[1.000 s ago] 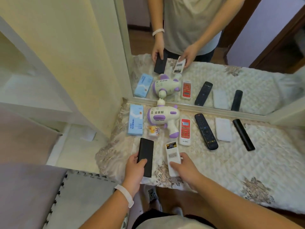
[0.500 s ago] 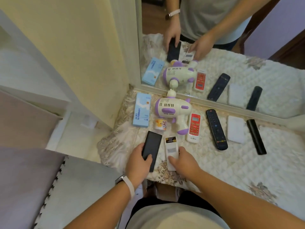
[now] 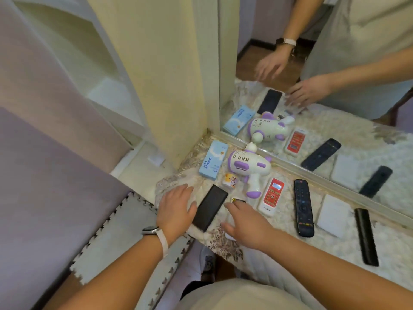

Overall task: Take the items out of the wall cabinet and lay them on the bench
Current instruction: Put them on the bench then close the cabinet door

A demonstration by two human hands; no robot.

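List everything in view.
flat cardboard box: one, light blue, far left
plastic toy gun: one, white-purple, by mirror
small round tub: one, white-orange, before box
flat slab device: one, black, near edge
slim remote: one, white, near edge
keypad remote: one, red-white, beside gun
button remote: one, black, further right
square flat pad: one, white, next right
narrow bar: one, black, far right
left hand: one, fingers straight, beside slab
right hand: one, fingers spread, over slim remote
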